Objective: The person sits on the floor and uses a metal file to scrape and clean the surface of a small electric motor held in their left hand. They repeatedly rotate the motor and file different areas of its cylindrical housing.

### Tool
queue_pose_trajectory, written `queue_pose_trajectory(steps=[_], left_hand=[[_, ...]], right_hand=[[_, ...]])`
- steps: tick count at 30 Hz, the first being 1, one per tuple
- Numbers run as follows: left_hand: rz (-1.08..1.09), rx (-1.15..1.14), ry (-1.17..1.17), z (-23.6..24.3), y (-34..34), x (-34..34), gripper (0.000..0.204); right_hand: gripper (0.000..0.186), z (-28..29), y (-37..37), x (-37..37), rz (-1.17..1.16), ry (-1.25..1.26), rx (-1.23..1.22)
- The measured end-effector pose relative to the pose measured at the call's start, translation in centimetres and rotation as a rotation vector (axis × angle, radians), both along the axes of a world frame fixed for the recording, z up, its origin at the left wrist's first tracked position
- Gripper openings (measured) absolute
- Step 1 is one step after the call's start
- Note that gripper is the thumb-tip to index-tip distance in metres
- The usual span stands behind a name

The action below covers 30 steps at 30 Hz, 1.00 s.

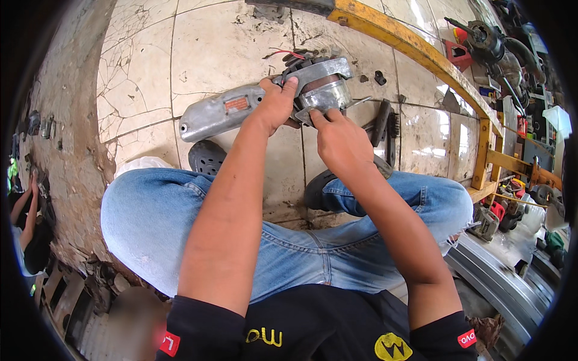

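A grey metal motor (pixel 328 93) with a brownish core band and a loose red wire at its top rests on the tiles in front of me. Joined to or lying against its left side is a long grey metal housing (pixel 211 114) with an orange label; I cannot tell which. My left hand (pixel 277 105) is wrapped round the place where the two meet, thumb on top. At the motor's lower edge, my right hand (pixel 340 135) pinches a thin metal rim with its fingers bent. Part of the grip is hidden under the fingers.
A black-bristled brush (pixel 394 129) lies right of the motor, with small dark scraps around. A yellow metal frame (pixel 409 42) crosses the upper right. Beyond it sit machine parts and tools. At far left, another person's hands (pixel 34 186) show.
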<state>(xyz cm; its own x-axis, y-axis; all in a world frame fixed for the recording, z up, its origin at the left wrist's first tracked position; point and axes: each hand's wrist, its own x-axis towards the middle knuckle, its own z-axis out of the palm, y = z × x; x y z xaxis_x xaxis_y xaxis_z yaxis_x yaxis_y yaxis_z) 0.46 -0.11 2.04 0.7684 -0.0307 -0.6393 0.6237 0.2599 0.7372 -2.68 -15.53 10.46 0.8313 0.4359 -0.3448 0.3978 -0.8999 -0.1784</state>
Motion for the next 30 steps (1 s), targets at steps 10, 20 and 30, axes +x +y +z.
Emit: queue_pose_trajectory(steps=[10,20,30], left_hand=[[0.020,-0.022,-0.009,-0.6,-0.1,-0.1,0.068],[-0.024,0.085,0.024,-2.0,0.3,-0.2,0.064],[0.001,-0.032,-0.013,-0.3,0.1,0.0,0.067]], right_hand=[[0.039,-0.7,0.3,0.3,-0.001,-0.042,0.032],[0.038,-0.2,0.1,-1.1,-0.031,0.056,-0.004],[0.039,-0.1,-0.4,-0.3,-0.048,-0.021,0.006]])
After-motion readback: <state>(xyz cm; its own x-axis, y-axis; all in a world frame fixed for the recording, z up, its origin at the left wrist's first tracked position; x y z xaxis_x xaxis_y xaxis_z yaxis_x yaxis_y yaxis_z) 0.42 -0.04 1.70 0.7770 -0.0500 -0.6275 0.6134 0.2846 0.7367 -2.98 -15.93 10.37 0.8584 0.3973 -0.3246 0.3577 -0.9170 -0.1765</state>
